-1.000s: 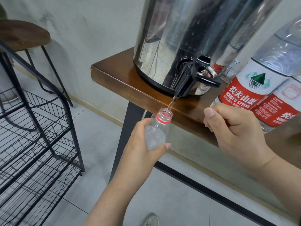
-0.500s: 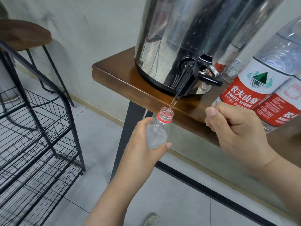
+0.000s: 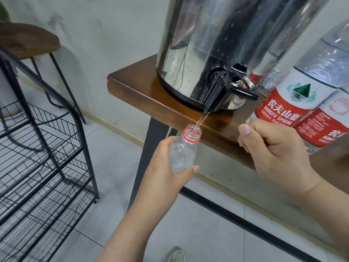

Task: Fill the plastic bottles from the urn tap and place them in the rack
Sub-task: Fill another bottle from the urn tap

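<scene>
While water runs: a thin stream is seen falling from the black urn tap (image 3: pixel 217 97) into the open neck of the small clear plastic bottle with a red neck ring (image 3: pixel 184 148).
Left hand: the left hand (image 3: pixel 166 165) is wrapped round the bottle's body, which is held tilted just below the spout and in front of the counter edge.
Right hand: the right hand (image 3: pixel 273 152) is closed with its fingers curled, near the counter edge and right of the tap; a trace of red shows between the fingers, but what is held, if anything, cannot be told.
Urn: the tall shiny steel urn (image 3: pixel 217 44) is stood on the brown wooden counter (image 3: pixel 136 82).
Other bottles: two large clear water bottles with red and white labels (image 3: pixel 294 103) are stood on the counter, right of the urn.
Rack: the black wire rack with tiered shelves (image 3: pixel 41 167) is placed on the tiled floor, well to the left.
Stool: a dark wooden-topped stool (image 3: pixel 28 40) is seen behind the rack.
</scene>
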`<state>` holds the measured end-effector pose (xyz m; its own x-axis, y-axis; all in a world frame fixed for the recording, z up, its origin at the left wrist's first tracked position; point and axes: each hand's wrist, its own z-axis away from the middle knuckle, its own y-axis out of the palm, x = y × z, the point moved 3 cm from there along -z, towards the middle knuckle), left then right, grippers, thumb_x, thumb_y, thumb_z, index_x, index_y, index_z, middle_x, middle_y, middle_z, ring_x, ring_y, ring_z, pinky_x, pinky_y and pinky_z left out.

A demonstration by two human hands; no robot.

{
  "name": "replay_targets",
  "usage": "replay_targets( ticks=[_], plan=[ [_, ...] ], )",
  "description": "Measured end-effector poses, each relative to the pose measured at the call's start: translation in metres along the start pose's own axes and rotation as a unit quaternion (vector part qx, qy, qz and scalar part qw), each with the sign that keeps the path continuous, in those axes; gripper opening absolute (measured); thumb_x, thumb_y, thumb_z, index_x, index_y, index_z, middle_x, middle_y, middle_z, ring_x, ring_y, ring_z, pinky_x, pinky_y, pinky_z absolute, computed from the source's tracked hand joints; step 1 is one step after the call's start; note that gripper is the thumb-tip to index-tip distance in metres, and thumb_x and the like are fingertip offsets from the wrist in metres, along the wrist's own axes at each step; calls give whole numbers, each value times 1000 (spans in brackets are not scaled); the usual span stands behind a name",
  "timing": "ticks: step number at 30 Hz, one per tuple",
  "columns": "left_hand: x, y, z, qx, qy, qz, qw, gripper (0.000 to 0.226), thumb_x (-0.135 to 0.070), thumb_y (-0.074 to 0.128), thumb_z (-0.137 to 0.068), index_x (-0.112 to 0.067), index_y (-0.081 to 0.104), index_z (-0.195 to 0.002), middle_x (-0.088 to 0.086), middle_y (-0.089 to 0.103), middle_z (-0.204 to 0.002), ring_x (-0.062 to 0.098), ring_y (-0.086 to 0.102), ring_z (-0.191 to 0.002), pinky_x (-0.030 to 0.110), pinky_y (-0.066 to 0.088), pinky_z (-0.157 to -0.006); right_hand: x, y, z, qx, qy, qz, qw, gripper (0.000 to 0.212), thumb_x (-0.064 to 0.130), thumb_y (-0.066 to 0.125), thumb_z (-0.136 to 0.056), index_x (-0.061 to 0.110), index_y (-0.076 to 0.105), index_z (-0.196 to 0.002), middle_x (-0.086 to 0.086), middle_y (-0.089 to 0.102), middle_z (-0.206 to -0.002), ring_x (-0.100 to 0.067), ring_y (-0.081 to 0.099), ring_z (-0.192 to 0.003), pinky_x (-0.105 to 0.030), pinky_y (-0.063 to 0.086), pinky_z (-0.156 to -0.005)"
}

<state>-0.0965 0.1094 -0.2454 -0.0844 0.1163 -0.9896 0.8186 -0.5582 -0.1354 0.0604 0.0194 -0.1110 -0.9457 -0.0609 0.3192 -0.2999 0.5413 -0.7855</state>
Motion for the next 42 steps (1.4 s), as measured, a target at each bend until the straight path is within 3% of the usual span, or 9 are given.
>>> replay_targets(
  ticks=[11,15,26,30,33,36,39,40,42],
  plan=[
    [0,0,0,-4,1,6,1000,67,-38,83,-82,-54,35,-126,-28,51,-121,-26,42,-108,-7,36,-72,1,0,0,7,7,-7,1000,40,47,41,-102,27,53,-69,8,58,-72,-15,59,-64,-18,39,-52],
    [-1,1,0,1,1,1,1000,65,-38,83,-82,-53,34,-123,-30,50,-117,-35,37,-101,-9,35,-68,1,0,0,6,6,-8,1000,39,44,43,-102,25,54,-69,9,57,-65,-15,59,-65,-21,40,-51],
    [-2,1,0,2,0,8,1000,68,-41,82,-82,-58,32,-124,-33,48,-119,-32,38,-104,-9,35,-68,2,0,0,16,17,6,1000,36,49,44,-100,28,55,-72,11,61,-78,-10,61,-71,-11,40,-56],
    [-3,0,0,-1,0,7,1000,67,-42,82,-82,-58,32,-124,-32,49,-120,-30,40,-107,-8,37,-69,6,0,0,29,31,16,999,28,54,46,-98,39,53,-76,16,62,-81,-7,61,-74,-14,44,-59],
    [-4,-1,2,-3,2,12,1000,65,-40,82,-83,-56,34,-122,-32,50,-118,-31,39,-105,-8,37,-68,12,-4,-1,29,51,-2,998,20,46,52,-99,41,55,-80,17,63,-80,-9,62,-76,-14,43,-61],
    [-5,-3,2,-5,6,20,1000,63,-39,83,-82,-55,37,-123,-30,52,-119,-25,42,-109,-8,36,-70,20,-18,-4,-28,93,1,995,15,34,55,-98,40,61,-84,17,62,-73,-9,59,-65,-11,40,-57],
    [-4,-5,1,-8,13,32,999,59,-39,84,-81,-57,41,-117,-29,55,-115,-18,48,-107,2,45,-75,36,-39,-11,-100,93,-16,990,10,44,55,-98,47,64,-97,15,63,-73,-13,55,-59,-27,44,-60],
    [-4,-6,1,-8,13,35,999,59,-39,83,-81,-59,41,-116,-31,55,-114,-17,50,-106,8,49,-76,45,-44,-14,-107,81,-39,990,13,53,53,-97,49,63,-104,14,62,-72,-14,52,-57,-34,43,-60],
    [-4,-6,1,-6,12,36,999,59,-39,83,-81,-64,40,-114,-35,53,-112,-17,50,-105,17,54,-76,61,-51,-20,-86,49,-68,993,29,65,46,-95,49,59,-116,8,58,-66,-17,46,-51,-35,38,-54]
  ],
)
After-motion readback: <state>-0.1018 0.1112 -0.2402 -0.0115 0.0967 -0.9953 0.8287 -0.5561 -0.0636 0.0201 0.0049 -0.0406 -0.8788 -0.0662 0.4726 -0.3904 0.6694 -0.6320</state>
